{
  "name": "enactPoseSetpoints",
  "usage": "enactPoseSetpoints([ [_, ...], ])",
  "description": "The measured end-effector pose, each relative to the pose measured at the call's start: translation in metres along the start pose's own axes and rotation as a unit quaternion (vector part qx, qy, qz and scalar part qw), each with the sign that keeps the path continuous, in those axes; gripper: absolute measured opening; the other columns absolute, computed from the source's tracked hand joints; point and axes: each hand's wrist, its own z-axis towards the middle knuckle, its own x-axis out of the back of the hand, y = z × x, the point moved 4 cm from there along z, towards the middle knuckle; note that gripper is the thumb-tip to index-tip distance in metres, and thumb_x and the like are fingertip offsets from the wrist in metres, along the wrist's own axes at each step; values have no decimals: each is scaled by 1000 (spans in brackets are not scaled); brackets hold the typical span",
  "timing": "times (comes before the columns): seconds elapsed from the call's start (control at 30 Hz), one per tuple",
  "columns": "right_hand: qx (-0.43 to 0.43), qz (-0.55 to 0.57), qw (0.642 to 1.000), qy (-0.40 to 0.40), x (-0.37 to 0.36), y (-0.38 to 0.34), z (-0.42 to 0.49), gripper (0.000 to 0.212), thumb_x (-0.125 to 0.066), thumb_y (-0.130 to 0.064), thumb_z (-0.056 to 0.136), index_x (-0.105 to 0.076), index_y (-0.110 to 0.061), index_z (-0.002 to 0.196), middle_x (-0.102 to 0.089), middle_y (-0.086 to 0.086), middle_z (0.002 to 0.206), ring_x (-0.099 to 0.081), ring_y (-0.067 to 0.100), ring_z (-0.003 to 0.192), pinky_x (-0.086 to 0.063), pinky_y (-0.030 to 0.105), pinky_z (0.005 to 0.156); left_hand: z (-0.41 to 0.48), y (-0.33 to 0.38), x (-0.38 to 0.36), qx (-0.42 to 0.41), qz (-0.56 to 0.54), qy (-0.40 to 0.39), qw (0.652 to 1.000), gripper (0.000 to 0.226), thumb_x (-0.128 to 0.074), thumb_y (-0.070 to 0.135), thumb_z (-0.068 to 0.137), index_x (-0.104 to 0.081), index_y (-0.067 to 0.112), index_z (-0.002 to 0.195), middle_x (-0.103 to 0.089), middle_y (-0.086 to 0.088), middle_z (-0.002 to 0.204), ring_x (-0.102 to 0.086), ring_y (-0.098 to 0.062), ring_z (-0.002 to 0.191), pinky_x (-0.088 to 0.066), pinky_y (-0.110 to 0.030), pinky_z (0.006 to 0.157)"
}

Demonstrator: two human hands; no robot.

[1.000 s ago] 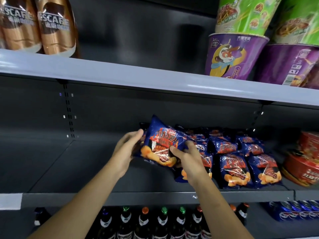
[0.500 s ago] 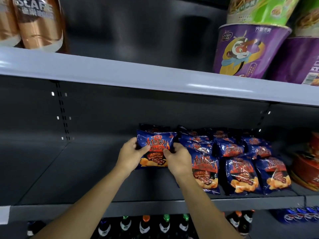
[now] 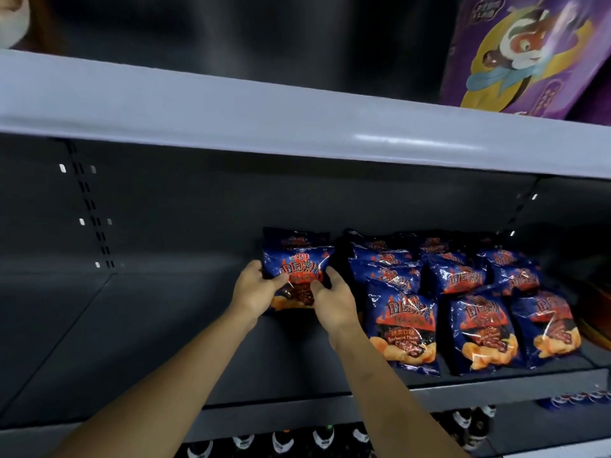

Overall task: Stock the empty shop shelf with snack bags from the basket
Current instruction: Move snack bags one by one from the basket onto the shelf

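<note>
Snack bag [image 3: 299, 276] stood upright on the shelf [image 3: 148, 342], just left of the other bags [image 3: 405, 325]. I had both arms outstretched, with my left hand [image 3: 254, 290] and right hand [image 3: 332, 300] clamped on its sides, thumbs in front.

dark grey shelf [image 3: 148, 342] carries rows of upright blue snack bags [image 3: 406, 328] at right.

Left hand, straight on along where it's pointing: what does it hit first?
Left hand grips the blue snack bag, so that. Beyond it, probably the bag behind, then the back panel; depth unclear.
</note>
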Motion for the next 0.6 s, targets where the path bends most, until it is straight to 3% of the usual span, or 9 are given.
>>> enactPoseSetpoints([
  [0.07,12,-19,1000,1,-2,1,-4,63,-52,-26,101,-27,-19,158,-32,5,161,-36,24,145,-33,41,119,-1,0,1,0,9,-6,1000,29,-80,15,83,-60,15,105,-73,-4,104,-70,-18,95,-57,-41,90],
  [0.17,58,-7,998,29,4,-5,-15,60,-55,-21,101,-31,-17,156,-34,3,157,-37,22,144,-34,34,116,-10,7,6,-18,8,13,1000,42,-85,28,78,-56,19,108,-70,-2,109,-69,-18,99,-57,-40,90],
  [0.27,96,7,993,69,17,-17,-27,41,-55,-19,99,-51,-19,140,-55,2,135,-55,22,124,-45,34,104,-24,25,18,-62,65,92,992,50,-81,35,81,-54,17,119,-61,-2,112,-62,-15,99,-53,-32,88],
  [0.37,81,83,992,41,32,-24,-38,16,-52,-14,101,-62,-23,110,-69,3,98,-69,23,88,-59,37,78,-45,50,19,-97,77,106,987,27,-74,32,88,-58,20,108,-63,2,99,-63,-13,91,-48,-23,75],
  [0.47,75,179,981,9,57,-33,-55,18,-48,-6,101,-63,-17,98,-70,5,85,-63,17,68,-53,26,56,-71,75,2,-121,67,79,987,11,-69,31,91,-65,21,96,-68,1,90,-66,-14,85,-50,-25,74],
  [0.6,73,250,965,20,111,-26,-76,20,-44,-2,99,-63,-8,98,-67,10,77,-58,17,56,-46,29,52,-112,102,-47,-147,50,17,988,15,-64,26,96,-67,12,92,-63,1,71,-57,-12,62,-47,-27,59],
])
